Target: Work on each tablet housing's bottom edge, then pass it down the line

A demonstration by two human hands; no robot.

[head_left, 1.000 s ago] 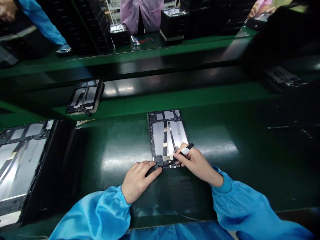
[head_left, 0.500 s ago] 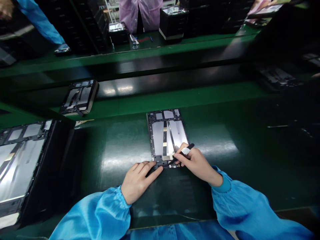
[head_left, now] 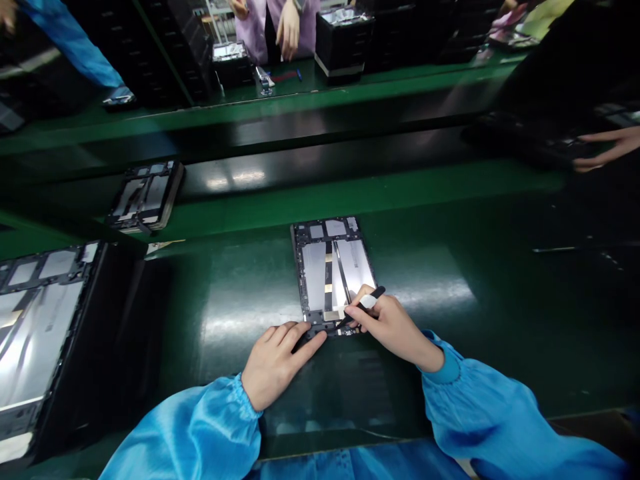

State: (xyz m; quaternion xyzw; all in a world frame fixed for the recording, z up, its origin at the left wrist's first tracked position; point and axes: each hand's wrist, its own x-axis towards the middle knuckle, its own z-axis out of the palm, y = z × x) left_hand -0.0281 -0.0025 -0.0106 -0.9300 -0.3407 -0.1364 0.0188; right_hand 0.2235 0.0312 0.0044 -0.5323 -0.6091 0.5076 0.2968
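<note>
An opened tablet (head_left: pixel 356 263) lies on the green bench, its silver battery plates and dark ribbon cables facing up. My left hand (head_left: pixel 277 363) rests at its lower left corner, fingers stretched out and the fingertips and thumb touching the edge. In my right hand (head_left: pixel 390 327) is a pair of black tweezers (head_left: pixel 379 293) with a white patch, gripped like a pen. Their tips point down at the small connectors along the tablet's lower edge. What lies right under the tips is too small to make out.
At the left rises a stack of similar opened tablets (head_left: pixel 45 320). A smaller stack (head_left: pixel 145 195) sits farther back. Across the bench a person in a pink smock (head_left: pixel 305 27) stands by black stacked trays (head_left: pixel 344 43). Another person's hand (head_left: pixel 607 148) reaches in at the right.
My hands and the tweezers stay almost in place at the tablet's lower edge. The hands of the person opposite have come into view, and another hand appears at the right.
</note>
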